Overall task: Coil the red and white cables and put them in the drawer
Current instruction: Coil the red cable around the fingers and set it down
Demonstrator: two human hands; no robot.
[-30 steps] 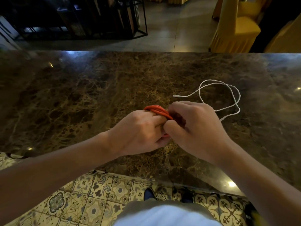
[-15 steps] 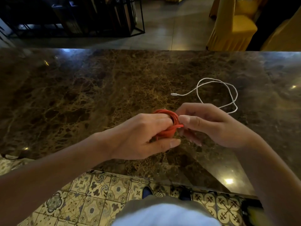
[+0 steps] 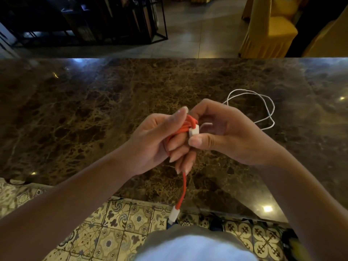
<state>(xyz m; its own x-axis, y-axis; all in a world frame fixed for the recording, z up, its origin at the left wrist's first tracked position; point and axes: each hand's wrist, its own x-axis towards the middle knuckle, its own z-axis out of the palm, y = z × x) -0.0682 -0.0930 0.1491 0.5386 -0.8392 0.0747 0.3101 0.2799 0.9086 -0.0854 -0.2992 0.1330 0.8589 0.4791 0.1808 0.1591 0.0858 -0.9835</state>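
The red cable (image 3: 183, 129) is bunched into a small coil inside my left hand (image 3: 160, 142), which is raised above the marble counter. One red tail hangs down from that hand and ends in a white plug (image 3: 173, 215) over the counter's near edge. My right hand (image 3: 226, 132) pinches the cable's other white plug (image 3: 194, 131) against the top of the coil. The white cable (image 3: 263, 102) lies loose in open loops on the counter behind my right hand; part of it is hidden by the hand. No drawer is in view.
The dark brown marble counter (image 3: 84, 113) spans the whole width. Patterned floor tiles (image 3: 113, 232) show below its near edge. Beyond the far edge stand a black metal rack (image 3: 94, 21) and yellow-covered chairs (image 3: 269, 29).
Both hands lifted the red coil off the counter and turned it. A red tail with a white plug now dangles below my left hand, and my right hand pinches the other white plug.
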